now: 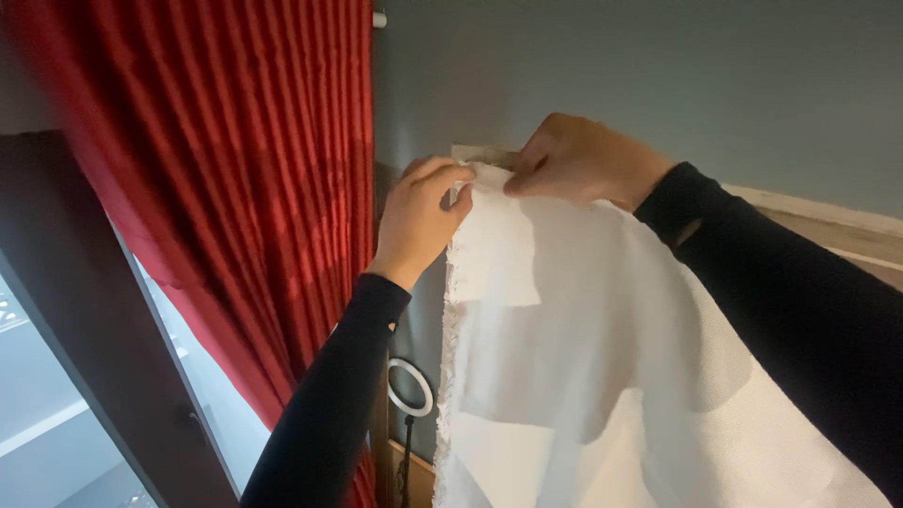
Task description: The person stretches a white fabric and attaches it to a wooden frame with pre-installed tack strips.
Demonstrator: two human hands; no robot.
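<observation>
Two black sleeves (781,310), two hands, left (419,221) and right (583,160), fingers pinched on one white cloth (583,357)

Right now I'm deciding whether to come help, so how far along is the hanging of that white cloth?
Done: most of the white woven cloth hangs down flat. In hand: the left hand pinches its frayed top corner while the right hand presses the top edge against the pale wooden frame. Left: the edge past the right sleeve is hidden, so whether it is fixed cannot be told.
</observation>
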